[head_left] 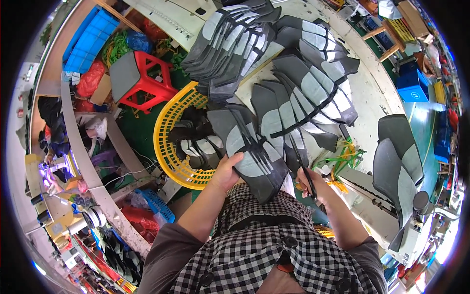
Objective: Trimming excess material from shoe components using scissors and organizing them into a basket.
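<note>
Left hand (226,172) clasps fanned stack of dark-grey and light-grey fabric shoe-upper pieces (252,159); right hand (309,182) pinches slim dark scissors-like tool (302,169); many overlapped grey pieces (303,83) laid at 12 o'clock on cream worktable (372,98), seemingly done; yellow plastic basket (169,132) at 10 o'clock holds more, apparently pending.

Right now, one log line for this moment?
left hand: grips grey cut-piece stack | right hand: holds dark thin tool | yellow basket: beside left hand

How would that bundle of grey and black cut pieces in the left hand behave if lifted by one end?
The bundle would probably droop, since the pieces look thin and flat. It likely fans apart, as the fanned rows on the table suggest. The left hand holds it alone, so it is probably light.
</note>
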`<state>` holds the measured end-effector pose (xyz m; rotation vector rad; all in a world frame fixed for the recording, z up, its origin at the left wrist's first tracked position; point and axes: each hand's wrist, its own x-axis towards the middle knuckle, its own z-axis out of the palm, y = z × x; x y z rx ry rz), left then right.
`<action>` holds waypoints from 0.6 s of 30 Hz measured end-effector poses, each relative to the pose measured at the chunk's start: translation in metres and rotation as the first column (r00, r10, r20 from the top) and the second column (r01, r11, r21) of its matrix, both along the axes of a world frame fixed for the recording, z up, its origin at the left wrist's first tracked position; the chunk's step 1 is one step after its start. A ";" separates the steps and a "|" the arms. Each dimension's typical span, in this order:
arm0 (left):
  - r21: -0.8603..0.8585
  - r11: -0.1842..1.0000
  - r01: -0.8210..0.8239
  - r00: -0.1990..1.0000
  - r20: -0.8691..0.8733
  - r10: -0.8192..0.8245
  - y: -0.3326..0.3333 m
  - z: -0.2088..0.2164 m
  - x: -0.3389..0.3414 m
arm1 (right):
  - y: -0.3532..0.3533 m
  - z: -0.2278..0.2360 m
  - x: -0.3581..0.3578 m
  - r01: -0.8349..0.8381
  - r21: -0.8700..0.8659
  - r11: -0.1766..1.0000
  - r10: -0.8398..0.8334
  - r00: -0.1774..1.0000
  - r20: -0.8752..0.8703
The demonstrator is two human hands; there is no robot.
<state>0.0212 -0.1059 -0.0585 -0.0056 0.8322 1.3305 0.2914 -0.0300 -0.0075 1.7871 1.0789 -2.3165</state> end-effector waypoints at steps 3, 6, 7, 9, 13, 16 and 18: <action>-0.037 0.999 0.016 1.000 -0.020 -0.017 0.001 0.009 0.002 | 0.012 -0.002 0.001 -0.217 0.074 0.973 0.207 0.970 0.129; -0.066 0.998 0.022 1.000 -0.011 -0.022 0.006 0.009 0.007 | 0.016 -0.012 -0.013 -0.154 0.112 0.982 0.146 0.986 0.076; -0.074 0.997 0.014 1.000 -0.012 -0.015 0.007 0.009 0.008 | 0.017 -0.016 -0.018 -0.111 0.095 0.989 0.106 0.993 0.055; -0.053 0.998 0.032 0.999 0.001 -0.032 0.004 0.002 0.007 | 0.017 -0.013 -0.027 -0.069 0.079 0.994 0.065 0.996 0.059; 0.009 0.998 0.055 0.998 0.031 -0.055 0.002 0.004 0.002 | 0.012 -0.016 -0.027 -0.010 0.085 0.996 0.003 0.997 0.083; 0.043 0.988 0.150 0.989 -0.001 -0.150 0.017 -0.010 0.002 | 0.005 -0.028 -0.022 -0.298 0.209 0.931 0.246 0.939 0.241; 0.057 0.978 0.198 0.980 -0.004 -0.199 0.037 -0.017 0.009 | 0.000 -0.028 -0.018 -0.349 0.265 0.899 0.269 0.917 0.295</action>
